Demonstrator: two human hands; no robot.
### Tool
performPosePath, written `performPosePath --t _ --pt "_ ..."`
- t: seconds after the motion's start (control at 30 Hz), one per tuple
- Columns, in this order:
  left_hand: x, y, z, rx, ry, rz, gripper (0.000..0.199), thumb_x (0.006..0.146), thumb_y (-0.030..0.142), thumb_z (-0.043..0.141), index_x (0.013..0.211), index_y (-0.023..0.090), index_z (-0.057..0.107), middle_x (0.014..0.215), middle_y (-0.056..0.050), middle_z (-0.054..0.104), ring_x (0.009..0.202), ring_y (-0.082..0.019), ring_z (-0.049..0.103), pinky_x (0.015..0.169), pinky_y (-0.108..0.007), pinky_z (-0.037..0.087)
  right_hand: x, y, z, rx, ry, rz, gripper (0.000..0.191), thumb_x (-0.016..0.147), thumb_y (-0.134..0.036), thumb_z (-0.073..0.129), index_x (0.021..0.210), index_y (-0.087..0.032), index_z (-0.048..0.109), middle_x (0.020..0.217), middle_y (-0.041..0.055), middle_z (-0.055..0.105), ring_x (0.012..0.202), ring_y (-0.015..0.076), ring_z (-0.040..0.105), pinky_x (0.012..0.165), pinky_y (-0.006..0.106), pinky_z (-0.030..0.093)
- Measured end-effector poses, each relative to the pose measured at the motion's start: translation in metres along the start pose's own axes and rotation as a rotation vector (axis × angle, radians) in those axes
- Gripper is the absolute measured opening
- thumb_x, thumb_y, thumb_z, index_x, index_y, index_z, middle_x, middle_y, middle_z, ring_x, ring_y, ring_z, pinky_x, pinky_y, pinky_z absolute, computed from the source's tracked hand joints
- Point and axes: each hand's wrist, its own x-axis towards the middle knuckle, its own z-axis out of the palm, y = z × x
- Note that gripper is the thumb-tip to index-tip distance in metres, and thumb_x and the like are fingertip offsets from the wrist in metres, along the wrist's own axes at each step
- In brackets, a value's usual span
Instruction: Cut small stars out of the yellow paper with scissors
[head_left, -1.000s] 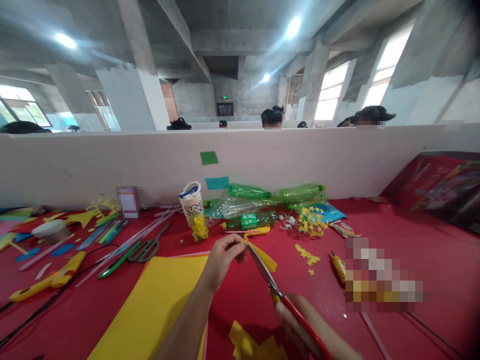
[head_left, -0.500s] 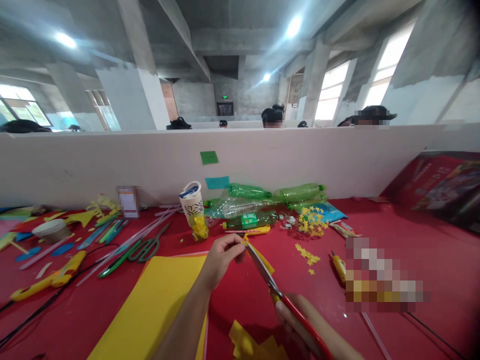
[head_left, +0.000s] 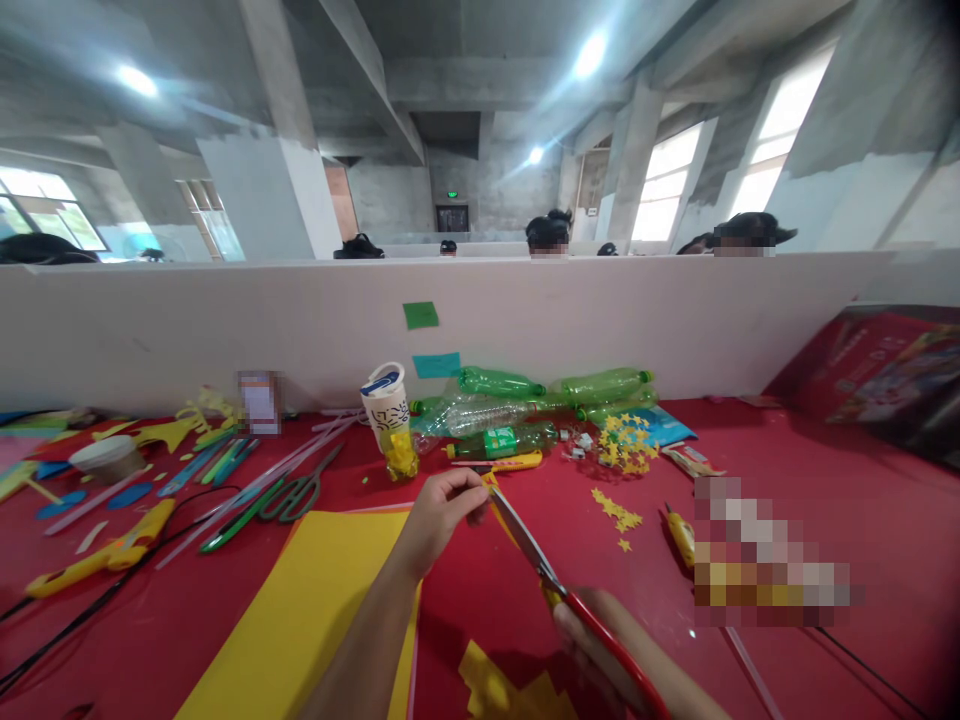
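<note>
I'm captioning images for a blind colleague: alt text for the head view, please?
The left hand holds yellow paper at the tip of red-handled scissors held in the right hand, over a red table. Yellow sheets lie left, yellow stars right, plastic bottles behind.

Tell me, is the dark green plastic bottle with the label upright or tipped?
Tipped: the bottle lies on its side along the red tabletop.

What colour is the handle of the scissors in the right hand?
The handle is red, seen best in the head view.

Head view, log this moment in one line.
left hand: pinching yellow paper; right hand: holding red-handled scissors; blades: at paper; yellow stars: on red table
</note>
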Motion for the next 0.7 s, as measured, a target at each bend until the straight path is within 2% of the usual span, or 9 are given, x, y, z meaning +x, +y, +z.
performPosePath --t 0.4,0.7 --pt "0.0015 -0.0001 -0.0014 0.004 0.002 -0.01 0.018 0.081 0.023 0.054 0.066 0.015 0.057 0.058 0.001 0.053 0.057 -0.011 0.048 0.058 -0.024 0.039 0.0001 0.0022 0.0023 -0.045 0.054 0.007 0.059 0.071 -0.077 0.043 0.06 -0.02 0.034 0.048 -0.0084 0.031 0.04 0.0042 0.028 0.037 0.017 0.02" --pt "0.0012 -0.0001 -0.0005 0.009 0.004 -0.021 0.019 0.082 0.024 0.053 0.065 0.015 0.056 0.057 0.001 0.052 0.056 -0.012 0.047 0.057 -0.025 0.039 0.0019 0.0015 -0.001 -0.058 -0.004 0.031 0.059 0.07 -0.079 0.043 0.061 -0.02 0.036 0.051 -0.007 0.033 0.042 0.0053 0.032 0.037 0.017 0.024"
